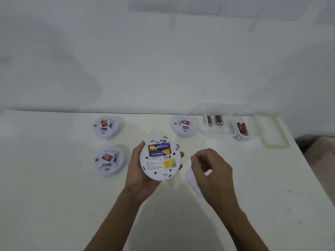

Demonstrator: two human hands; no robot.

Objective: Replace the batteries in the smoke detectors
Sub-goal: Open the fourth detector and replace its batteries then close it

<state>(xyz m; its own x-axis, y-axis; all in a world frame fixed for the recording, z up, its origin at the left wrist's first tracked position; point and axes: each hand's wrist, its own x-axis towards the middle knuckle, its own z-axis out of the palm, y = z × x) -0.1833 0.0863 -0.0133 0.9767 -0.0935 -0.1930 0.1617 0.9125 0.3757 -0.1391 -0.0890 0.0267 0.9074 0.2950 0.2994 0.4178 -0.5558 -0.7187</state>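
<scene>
Two bare forearms reach in from the bottom edge over the white bench (pixel 54 187); the left hand (pixel 137 171) cradles a round white smoke detector (pixel 159 171) from below, back side up, its grip curled round the rim with fingertips showing at the far edge and the thumb on the near-left side; the battery bay is uncovered, and two blue-and-yellow batteries (pixel 159 149) lie in it side by side; a yellow label (pixel 169 164) sits below the bay beside lines of small print, too small to read. The right hand (pixel 213 169) hovers just right of the detector, fingers loosely curled with thumb and forefinger close together; whether that grip pinches anything I cannot tell; a blurred white piece (pixel 193 181) lies partly under it. Three more detectors rest face up on the bench: one far left (pixel 106 126), one near left (pixel 108 160), one behind the held unit (pixel 184 125); each bears a red sticker. At the far right stands a clear plastic box (pixel 226 107) with black batteries (pixel 215 120) in one compartment and red batteries (pixel 242 128) in another; its green-edged lid (pixel 275 134) lies just beside it.
</scene>
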